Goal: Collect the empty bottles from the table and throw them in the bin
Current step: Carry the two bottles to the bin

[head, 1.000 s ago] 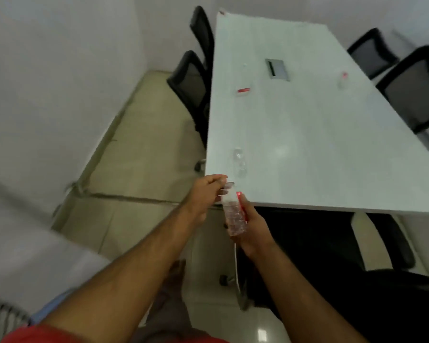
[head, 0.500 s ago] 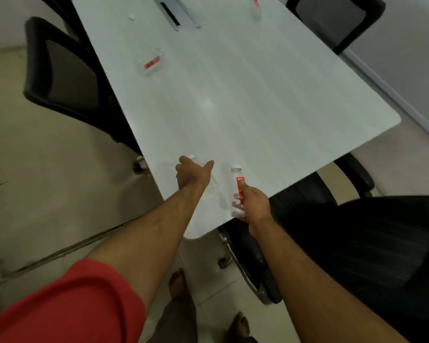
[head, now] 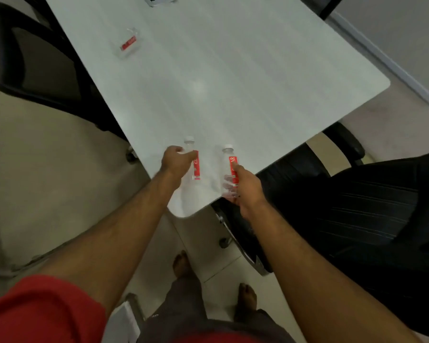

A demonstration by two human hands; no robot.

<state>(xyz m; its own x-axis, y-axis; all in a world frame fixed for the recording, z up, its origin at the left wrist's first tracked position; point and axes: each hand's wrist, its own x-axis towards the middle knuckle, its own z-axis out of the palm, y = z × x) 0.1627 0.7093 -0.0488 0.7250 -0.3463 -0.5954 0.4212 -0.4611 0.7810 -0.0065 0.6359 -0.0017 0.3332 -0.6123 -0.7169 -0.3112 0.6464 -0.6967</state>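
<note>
At the far left a black office chair (head: pixel 42 70) stands against the long edge of the white tabletop (head: pixel 233 82). On the tabletop beyond it, near that edge, lies a clear bottle on its side (head: pixel 128 44) with a red label, well apart from both hands. Nearer the person, the left hand (head: pixel 177 162) reaches over the near corner of the tabletop, its fingers (head: pixel 183 151) wrapped around the upper part of a clear bottle with a white cap (head: pixel 193 159); this bottle is upright, red label facing right, though whether its base touches the surface cannot be told. Just beside it to the right, the right hand (head: pixel 247 186) grips a second clear bottle (head: pixel 229 169) from the side, with the thumb (head: pixel 237 167) pressed on the red label and the other fingers closed behind the lower body. That bottle is upright too, over the tabletop's near edge. Further right, a black chair (head: pixel 357 206) is tucked under the end of the tabletop. Below, bare feet (head: pixel 182 263) stand on the pale tiled floor (head: pixel 47 194).
</note>
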